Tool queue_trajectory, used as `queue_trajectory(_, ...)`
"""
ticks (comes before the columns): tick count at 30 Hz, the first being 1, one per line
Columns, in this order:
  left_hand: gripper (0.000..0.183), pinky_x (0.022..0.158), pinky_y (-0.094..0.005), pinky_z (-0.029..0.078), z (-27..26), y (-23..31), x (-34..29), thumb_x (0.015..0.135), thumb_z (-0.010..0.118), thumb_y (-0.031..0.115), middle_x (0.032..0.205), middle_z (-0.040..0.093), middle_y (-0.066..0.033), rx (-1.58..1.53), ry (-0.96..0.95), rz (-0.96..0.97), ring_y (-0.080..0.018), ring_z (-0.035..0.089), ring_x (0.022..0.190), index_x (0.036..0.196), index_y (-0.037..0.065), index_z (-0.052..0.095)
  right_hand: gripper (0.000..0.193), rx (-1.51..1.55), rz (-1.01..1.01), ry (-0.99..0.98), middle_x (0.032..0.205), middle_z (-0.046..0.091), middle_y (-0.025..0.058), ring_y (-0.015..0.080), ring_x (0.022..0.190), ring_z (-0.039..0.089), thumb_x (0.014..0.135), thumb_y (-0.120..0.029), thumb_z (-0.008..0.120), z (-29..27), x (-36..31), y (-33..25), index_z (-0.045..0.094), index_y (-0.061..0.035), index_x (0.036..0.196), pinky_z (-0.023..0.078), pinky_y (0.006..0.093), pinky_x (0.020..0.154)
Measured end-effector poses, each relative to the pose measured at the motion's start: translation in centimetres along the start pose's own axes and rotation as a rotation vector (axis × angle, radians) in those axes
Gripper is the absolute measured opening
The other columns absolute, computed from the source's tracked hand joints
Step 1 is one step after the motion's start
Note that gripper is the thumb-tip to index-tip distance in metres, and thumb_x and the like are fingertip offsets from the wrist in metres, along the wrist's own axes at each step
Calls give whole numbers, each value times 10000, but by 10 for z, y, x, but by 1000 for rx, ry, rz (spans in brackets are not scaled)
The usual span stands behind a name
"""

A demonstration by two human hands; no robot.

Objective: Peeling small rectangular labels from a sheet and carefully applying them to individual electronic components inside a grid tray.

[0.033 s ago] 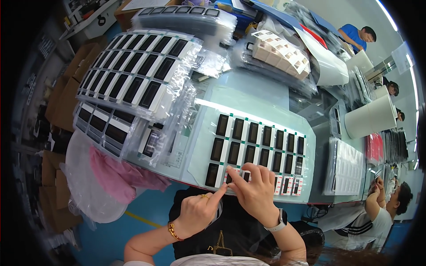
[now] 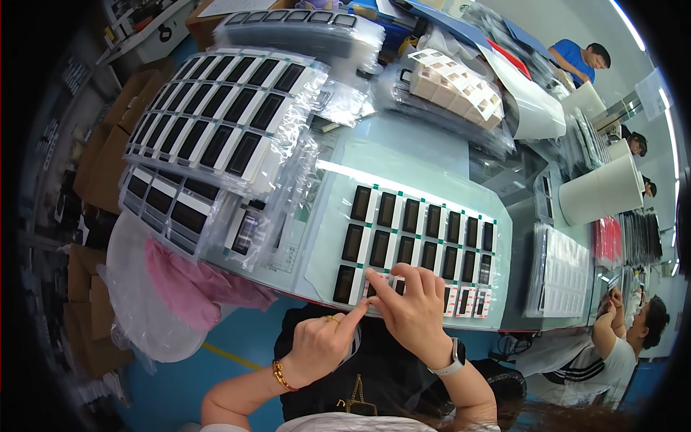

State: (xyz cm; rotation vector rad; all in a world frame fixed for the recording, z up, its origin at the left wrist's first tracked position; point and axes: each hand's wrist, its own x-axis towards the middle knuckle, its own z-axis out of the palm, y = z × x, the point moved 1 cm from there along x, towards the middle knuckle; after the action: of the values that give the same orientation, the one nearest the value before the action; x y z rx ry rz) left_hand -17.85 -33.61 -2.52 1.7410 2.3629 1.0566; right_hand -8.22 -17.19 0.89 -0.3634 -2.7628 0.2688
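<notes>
A sheet [image 2: 425,245] with rows of dark rectangular display panels beside white strips lies before me. Several panels in its nearest row, at the right, carry red-and-white adhesive frames [image 2: 463,302]. My right hand [image 2: 417,311] bends over this row, index finger and thumb on the second panel from the left, which also has a framed edge [image 2: 371,286]; that panel is partly hidden. My left hand [image 2: 321,345] has its index fingertip at the panel's near edge, close to my right thumb. Its other fingers are curled, and whatever they may hold is hidden.
Plastic-covered trays of similar dark panels [image 2: 216,108] are stacked at the left. Pink cloth and clear plastic [image 2: 191,270] hang by the table's left edge. White trays [image 2: 561,270] and a large white roll [image 2: 601,191] stand right. A co-worker [image 2: 633,338] sits at the far right.
</notes>
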Motion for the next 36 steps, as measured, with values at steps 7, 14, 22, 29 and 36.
queue_trajectory(7, 395, 476, -330, 448, -8, 3, 5, 856, 695, 7, 627, 582, -42, -29, -39, -42, -204, 594, 493, 1250, 17, 696, 399, -13, 51, 26, 1111, 582, 60, 267, 977, 515, 857, -142, 736, -9, 3, 12, 707, -154, 1254, 379, 410, 832)
queue_trajectory(14, 497, 445, -317, 444, -17, 5, 29, 892, 669, 74, 621, 573, -34, 168, -215, -28, -175, 601, 486, 1379, -3, 606, 374, 57, 63, 28, 1078, 601, 59, 267, 965, 516, 850, -122, 751, -10, -5, 14, 715, -116, 1222, 378, 411, 821)
queue_trajectory(22, 634, 431, -304, 452, -16, 4, 46, 799, 651, 71, 605, 543, -22, 392, -302, 50, -150, 603, 478, 1421, -13, 567, 356, 110, 72, 15, 1066, 607, 58, 274, 962, 522, 841, -91, 747, -11, -6, 16, 725, -111, 1195, 384, 409, 816)
queue_trajectory(29, 626, 445, -314, 465, -21, 3, 41, 824, 632, 62, 620, 554, -28, 280, -345, 23, -169, 609, 489, 1440, -11, 548, 409, 47, -16, -37, 1077, 600, 57, 271, 969, 535, 849, -95, 732, -6, -2, 13, 696, -131, 1255, 389, 416, 806)
queue_trajectory(36, 654, 444, -307, 459, -30, 13, 17, 810, 625, 53, 613, 523, -24, 274, -385, -2, -162, 582, 480, 1457, 2, 538, 439, -14, -39, -125, 1050, 591, 37, 252, 949, 548, 821, -163, 778, -23, -24, -8, 699, -146, 1252, 383, 413, 800)
